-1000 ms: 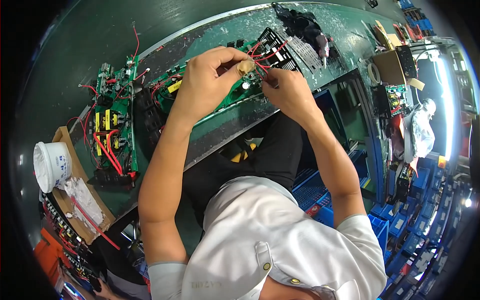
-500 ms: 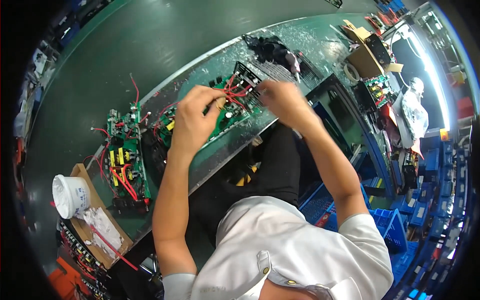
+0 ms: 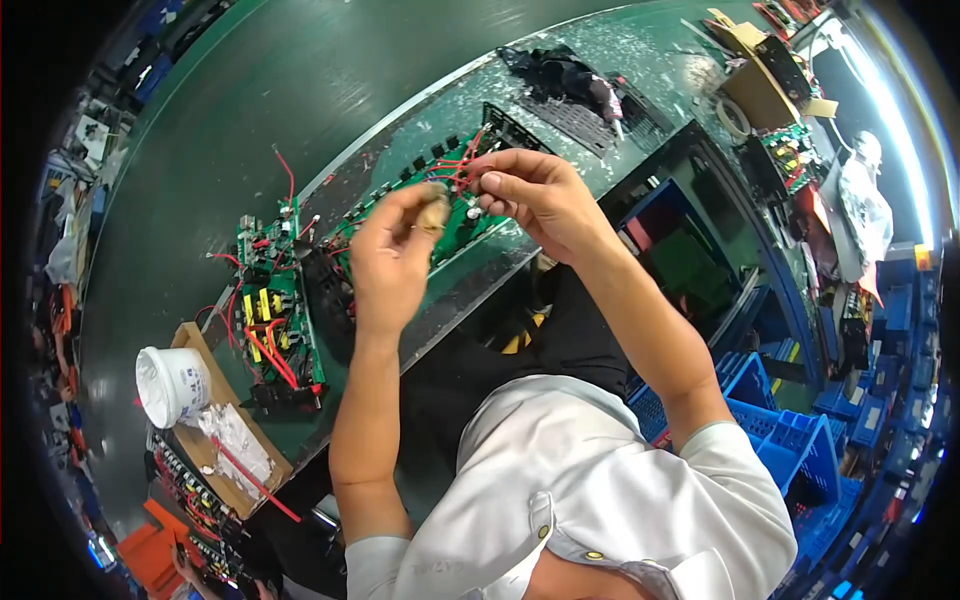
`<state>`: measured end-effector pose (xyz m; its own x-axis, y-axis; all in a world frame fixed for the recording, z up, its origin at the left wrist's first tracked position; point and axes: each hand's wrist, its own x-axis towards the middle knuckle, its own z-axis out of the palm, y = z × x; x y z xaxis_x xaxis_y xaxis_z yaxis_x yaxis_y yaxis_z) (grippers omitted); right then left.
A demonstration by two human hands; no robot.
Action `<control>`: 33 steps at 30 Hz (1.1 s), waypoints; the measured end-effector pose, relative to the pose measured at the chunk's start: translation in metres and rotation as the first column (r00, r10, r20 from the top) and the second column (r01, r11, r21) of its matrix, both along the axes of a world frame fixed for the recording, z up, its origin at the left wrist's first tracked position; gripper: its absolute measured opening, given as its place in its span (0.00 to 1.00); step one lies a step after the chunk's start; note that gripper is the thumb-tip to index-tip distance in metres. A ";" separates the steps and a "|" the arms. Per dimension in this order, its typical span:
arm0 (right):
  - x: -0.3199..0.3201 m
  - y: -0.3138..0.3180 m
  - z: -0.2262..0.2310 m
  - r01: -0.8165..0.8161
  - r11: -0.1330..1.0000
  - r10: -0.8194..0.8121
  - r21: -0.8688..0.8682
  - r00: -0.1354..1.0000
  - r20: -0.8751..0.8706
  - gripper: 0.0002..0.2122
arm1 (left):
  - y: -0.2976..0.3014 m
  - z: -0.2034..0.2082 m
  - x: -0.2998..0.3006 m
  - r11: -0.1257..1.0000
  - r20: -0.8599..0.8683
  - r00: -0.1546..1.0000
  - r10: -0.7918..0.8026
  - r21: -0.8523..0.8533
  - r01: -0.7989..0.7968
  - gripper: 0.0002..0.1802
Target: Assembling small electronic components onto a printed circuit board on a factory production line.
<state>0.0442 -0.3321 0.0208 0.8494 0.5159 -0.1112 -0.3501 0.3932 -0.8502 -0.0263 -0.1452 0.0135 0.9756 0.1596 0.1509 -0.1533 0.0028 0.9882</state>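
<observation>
A long green circuit board (image 3: 455, 242) with black parts along its far edge lies on the bench under my hands. Several red wires (image 3: 462, 166) rise from its right part. My right hand (image 3: 545, 200) pinches a red wire between thumb and forefinger, just over the board. Left of it, my left hand (image 3: 388, 265) hovers above the same board with thumb and fingers pressed together. A tan patch shows at its thumb tip, blurred; what it holds, if anything, I cannot make out.
To the left lies a second board (image 3: 275, 330) with yellow parts and red wires. A white tub (image 3: 185, 385) stands by a cardboard tray (image 3: 270, 465). Black cloth (image 3: 560, 80) lies at the far side. Blue crates (image 3: 785, 435) stand at the right.
My right hand has moved left, closer to my left hand, and now pinches a red wire. The whole view has shifted slightly, with the bench things now farther right.
</observation>
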 end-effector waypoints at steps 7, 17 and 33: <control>-0.010 0.013 -0.013 0.060 0.991 -0.057 0.118 0.998 -0.028 0.10 | -0.013 0.000 -0.019 0.911 0.286 0.934 0.214 0.287 -0.296 0.11; -0.027 0.005 -0.018 0.027 0.977 0.009 -0.214 0.987 0.163 0.08 | -0.010 -0.003 -0.006 0.982 -0.118 0.990 -0.080 -0.178 0.058 0.18; 0.010 -0.022 -0.022 0.401 0.409 0.241 -0.820 0.819 0.521 0.12 | 0.006 0.001 0.037 0.972 0.142 0.990 -0.026 0.237 -0.008 0.09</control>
